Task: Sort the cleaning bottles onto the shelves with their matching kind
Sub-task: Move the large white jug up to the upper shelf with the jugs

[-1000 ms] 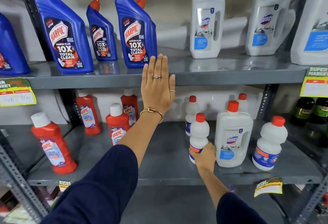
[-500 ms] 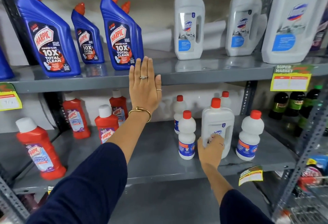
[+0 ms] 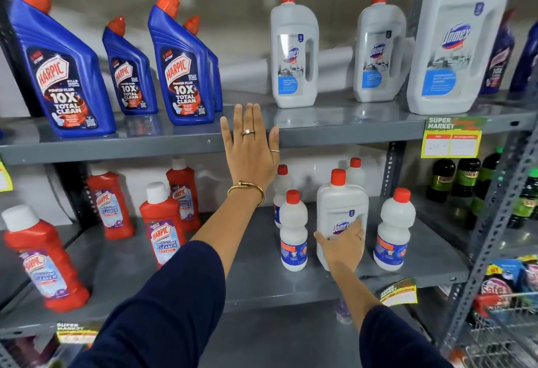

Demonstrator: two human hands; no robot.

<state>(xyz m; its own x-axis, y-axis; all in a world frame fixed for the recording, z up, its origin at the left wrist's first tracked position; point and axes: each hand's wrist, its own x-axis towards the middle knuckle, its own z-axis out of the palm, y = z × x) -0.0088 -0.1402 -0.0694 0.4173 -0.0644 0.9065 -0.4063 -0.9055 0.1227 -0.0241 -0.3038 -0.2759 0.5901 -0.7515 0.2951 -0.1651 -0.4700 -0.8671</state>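
My left hand (image 3: 251, 149) lies flat and open against the front edge of the upper shelf (image 3: 349, 130), beside several blue Harpic bottles (image 3: 180, 73). White Domex bottles (image 3: 294, 56) stand to the right on that shelf, one much larger (image 3: 454, 47). On the lower shelf (image 3: 256, 277) my right hand (image 3: 342, 246) grips the lower front of a white Domex bottle (image 3: 340, 204) with a red cap, which stands upright among small white bottles (image 3: 293, 233) (image 3: 394, 230). Several red Harpic bathroom cleaner bottles (image 3: 163, 228) stand at the left of the lower shelf.
A yellow price tag (image 3: 451, 137) hangs from the upper shelf edge. Dark green bottles (image 3: 465, 175) sit on the neighbouring rack to the right, behind a perforated metal post (image 3: 489, 222). A wire basket (image 3: 500, 324) with packets is at bottom right.
My right hand left the small white bottle, moved right and closed on the Domex bottle. My left hand stayed on the shelf edge. The view turned slightly right.
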